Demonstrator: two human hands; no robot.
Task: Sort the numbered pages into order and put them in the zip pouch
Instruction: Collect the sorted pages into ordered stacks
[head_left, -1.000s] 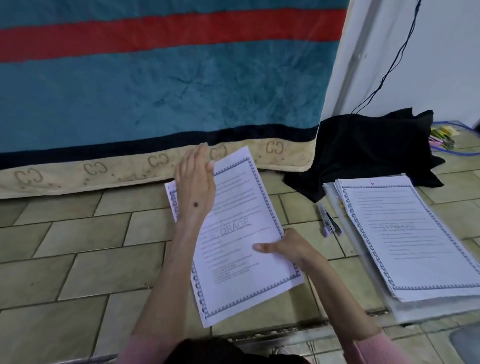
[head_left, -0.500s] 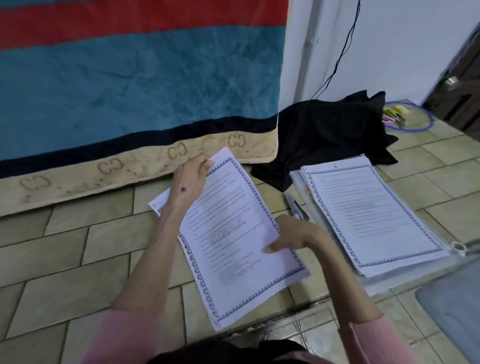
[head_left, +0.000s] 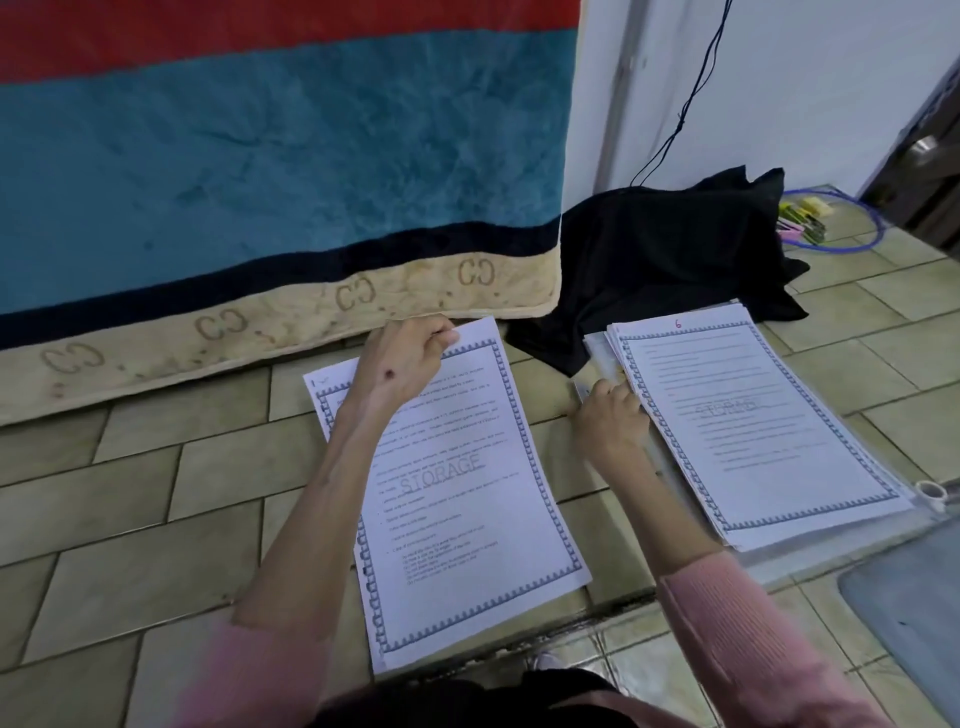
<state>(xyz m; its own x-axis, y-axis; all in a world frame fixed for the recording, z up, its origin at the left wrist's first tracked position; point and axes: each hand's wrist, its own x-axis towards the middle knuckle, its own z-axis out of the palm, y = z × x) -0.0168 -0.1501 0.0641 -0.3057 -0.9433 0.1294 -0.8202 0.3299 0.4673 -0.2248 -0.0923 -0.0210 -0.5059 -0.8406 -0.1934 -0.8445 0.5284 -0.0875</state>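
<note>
A small pile of printed pages (head_left: 467, 493) with blue borders and a "STORAGE" watermark lies on the tiled floor in front of me. My left hand (head_left: 402, 361) pinches the top edge of its uppermost sheet. To the right, a second stack of pages (head_left: 758, 426), its top sheet marked 6 in red, rests on a clear zip pouch (head_left: 810, 558). My right hand (head_left: 610, 418) touches the left edge of that stack with curled fingers; I cannot tell whether it grips a sheet.
A blue, red and beige blanket (head_left: 270, 171) hangs just behind the left pages. Black cloth (head_left: 670, 249) lies behind the right stack. A small tape roll (head_left: 930, 491) sits at the pouch's right edge. A grey mat (head_left: 914, 618) occupies the lower right corner.
My right hand left the left pile and moved right to the edge of the stack marked 6. My left hand closed its fingers on the top edge of the left sheet.
</note>
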